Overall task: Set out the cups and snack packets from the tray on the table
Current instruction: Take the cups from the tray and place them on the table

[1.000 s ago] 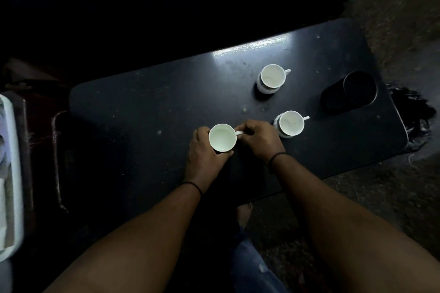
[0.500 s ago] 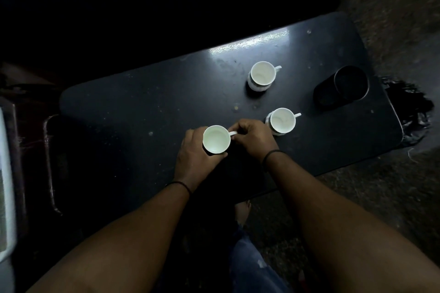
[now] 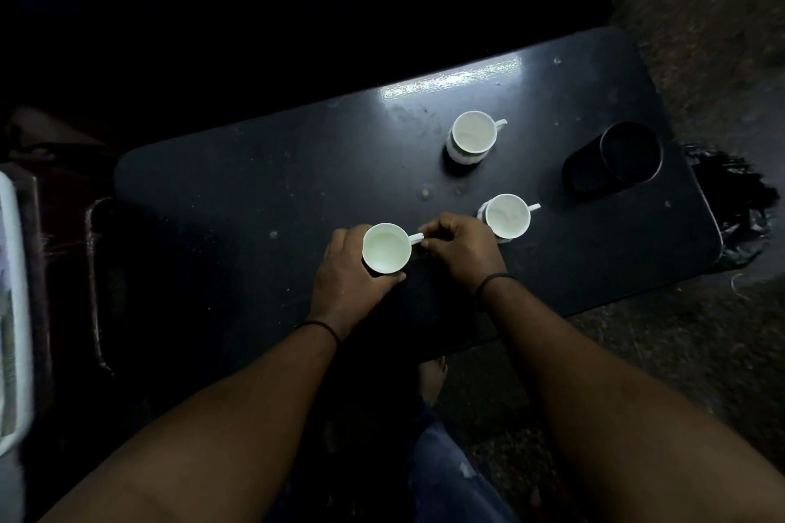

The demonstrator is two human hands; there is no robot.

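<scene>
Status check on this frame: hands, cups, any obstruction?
Left hand wraps near cup; right hand pinches its handle. Two more cups set out. Dark container far right, clear of hands.

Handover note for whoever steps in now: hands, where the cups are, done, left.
Left hand: wrapped around the near cup, grip closed on its body.
Right hand: pinching that cup's handle.
Middle cup and far cup stand free on the dark table, handles pointing right.
Dark cylindrical container at the right end.
Done: two cups placed.
Left: release the third; no snack packets visible on the table yet.
</scene>
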